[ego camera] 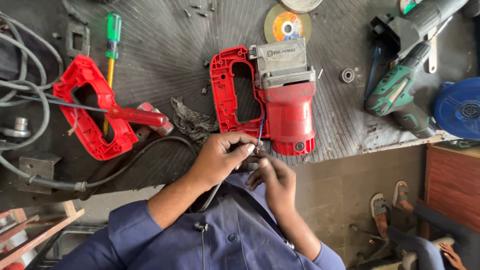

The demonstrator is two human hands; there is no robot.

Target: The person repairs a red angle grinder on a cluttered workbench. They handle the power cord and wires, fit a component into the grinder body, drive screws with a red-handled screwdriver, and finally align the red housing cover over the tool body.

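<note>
Pinched a thin blue wire [260, 127] in the left hand [220, 157], thumb pressed over curled fingers at the wire's near end. Held the right hand [272, 180] just near and right of that pinch, touching the left hand, fingers curled in. Could not tell whether gripping the wire's tip or merely closed beside it.

Traced the wire's long axis almost straight from the pinch toward the far side, into the red power-tool body [290, 107], beside its red handle loop [231, 90]. Placed the pinch nearer the left hand than the right.

Saw a small rectangular grey plate with pale lettering on the tool's grey housing [280, 62]. Farther off, found a round cutting disc [287, 25] with an orange-and-yellow ring label round its hole. Far to the left, noted a loose red handle shell [92, 107] under a red-handled screwdriver [135, 116].
</note>
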